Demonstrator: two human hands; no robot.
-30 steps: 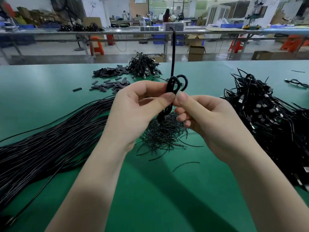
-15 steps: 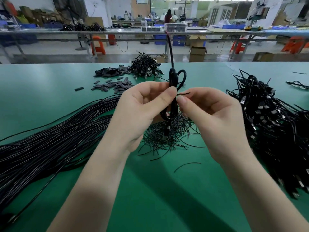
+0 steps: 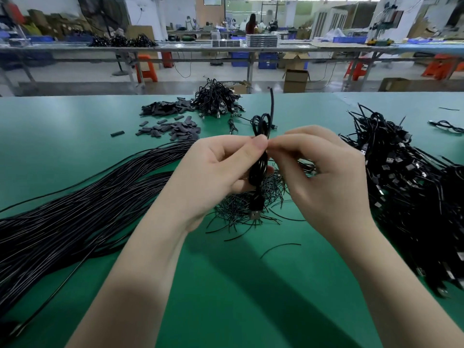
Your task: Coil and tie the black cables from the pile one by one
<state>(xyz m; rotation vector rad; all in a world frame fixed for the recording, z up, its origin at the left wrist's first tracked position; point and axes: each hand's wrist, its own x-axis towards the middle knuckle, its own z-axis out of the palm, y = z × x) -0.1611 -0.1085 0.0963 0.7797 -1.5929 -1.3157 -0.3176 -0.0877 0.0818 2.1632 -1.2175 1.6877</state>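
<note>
My left hand point(image 3: 216, 177) grips a coiled black cable point(image 3: 259, 169) upright above the green table point(image 3: 251, 285). The coil's loops stick out above my thumb, one loose end rises straight up, and a USB plug point(image 3: 255, 214) hangs below. My right hand point(image 3: 324, 177) pinches at the coil's middle, fingertips against my left thumb; whatever it pinches is hidden. A long pile of straight black cables point(image 3: 75, 212) lies at the left. Short black tie wires point(image 3: 251, 204) lie scattered under my hands.
A heap of black USB cables point(image 3: 406, 187) fills the right side. A bundle of coiled cables point(image 3: 217, 99) and flat dark grey pieces point(image 3: 173, 121) lie at the back. One loose tie wire point(image 3: 278, 248) lies near the front. Benches and boxes stand beyond the table.
The coil has sunk lower and the upright end is shorter. My right fingertips have closed in against my left thumb, and the thin tie wire sticking out earlier is now hidden.
</note>
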